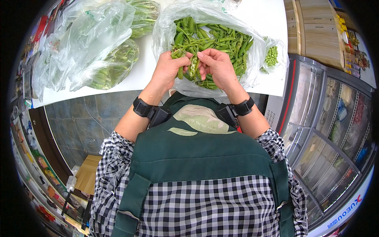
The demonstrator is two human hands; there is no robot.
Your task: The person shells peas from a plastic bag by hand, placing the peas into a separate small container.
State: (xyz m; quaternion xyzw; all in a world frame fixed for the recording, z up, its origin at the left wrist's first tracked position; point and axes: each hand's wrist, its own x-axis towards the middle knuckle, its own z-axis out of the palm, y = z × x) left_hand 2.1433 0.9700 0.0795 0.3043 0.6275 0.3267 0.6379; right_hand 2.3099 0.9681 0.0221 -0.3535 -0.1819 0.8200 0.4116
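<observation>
Over a clear plastic bag (163, 35) of green pea pods (225, 40), both hands meet at a split pea pod (194, 65), its inside showing pale. My left hand (171, 66) pinches the pod's left side and also has a few more pods and stems in its grasp. The fingers of my right hand (217, 65) are on the pod's right edge, thumb and forefinger together. Right of the big bag, a small plastic bag (284, 54) holds shelled green peas (271, 56).
A white table (145, 56) carries the bags. On its left lie large plastic bags (97, 38) with long green vegetables (145, 17) inside. A glass-door display refrigerator (328, 124) stands at the right, below a wooden cabinet (316, 26). Stocked shelves (38, 166) line the left.
</observation>
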